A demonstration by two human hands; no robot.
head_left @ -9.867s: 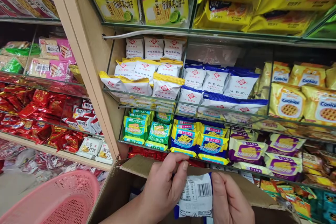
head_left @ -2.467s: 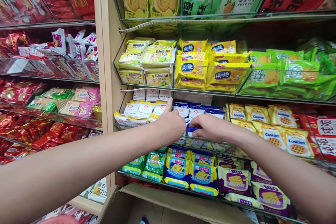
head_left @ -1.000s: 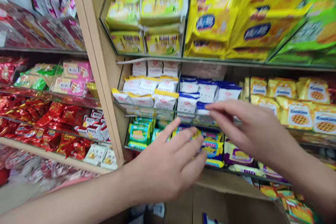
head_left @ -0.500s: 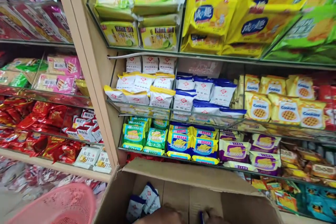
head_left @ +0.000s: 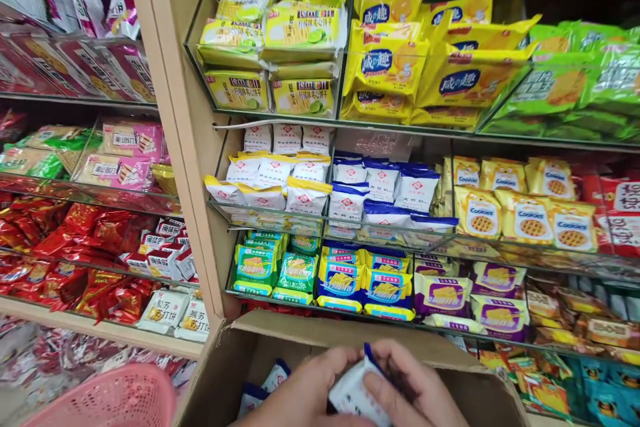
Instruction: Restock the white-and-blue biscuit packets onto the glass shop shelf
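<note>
Over an open cardboard box (head_left: 400, 335), my left hand (head_left: 310, 383) and my right hand (head_left: 417, 383) hold a white snack packet (head_left: 357, 395) with blue edges between them. My right thumb presses on its face, and the fingers of both hands close round its sides. Whether a second packet lies behind it is hidden. Inside the box at the left, more blue-edged white packets (head_left: 254, 397) lie loose, partly covered by my left forearm. Matching blue-edged packets (head_left: 417, 187) stand on the middle shelf, beyond my hands.
Glass-fronted shelves hold yellow-edged white packets (head_left: 307, 197), cookie packets (head_left: 483, 213), green packets (head_left: 256, 265) and yellow packets (head_left: 385, 60). A wooden upright (head_left: 185, 133) divides the shelving. At the lower left is a pink plastic basket (head_left: 115, 400).
Both hands have come up from low inside the box, now with a white packet between them. The view has shifted, so the shelves sit slightly lower in the picture.
</note>
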